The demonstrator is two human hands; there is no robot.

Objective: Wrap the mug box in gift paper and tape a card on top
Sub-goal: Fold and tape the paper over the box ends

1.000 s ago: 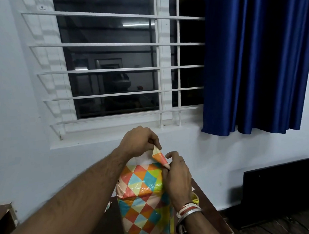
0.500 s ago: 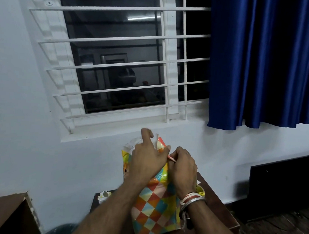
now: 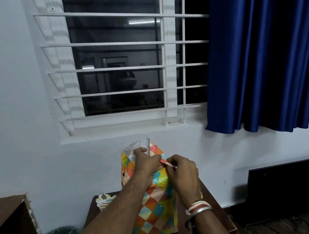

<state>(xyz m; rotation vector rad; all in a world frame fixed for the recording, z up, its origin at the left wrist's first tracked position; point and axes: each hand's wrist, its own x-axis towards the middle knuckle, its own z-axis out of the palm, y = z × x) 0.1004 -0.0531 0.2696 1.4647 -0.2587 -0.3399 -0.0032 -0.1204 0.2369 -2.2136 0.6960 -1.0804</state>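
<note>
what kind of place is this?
Probably a room in a home, at night: a white-barred window with dark glass, a glossy blue fabric curtain, and a small dark wooden table holding a box wrapped in multicoloured diamond-patterned gift paper.

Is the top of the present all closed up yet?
No, the gift paper gapes open on top while the left hand and right hand pinch its flaps.
</note>
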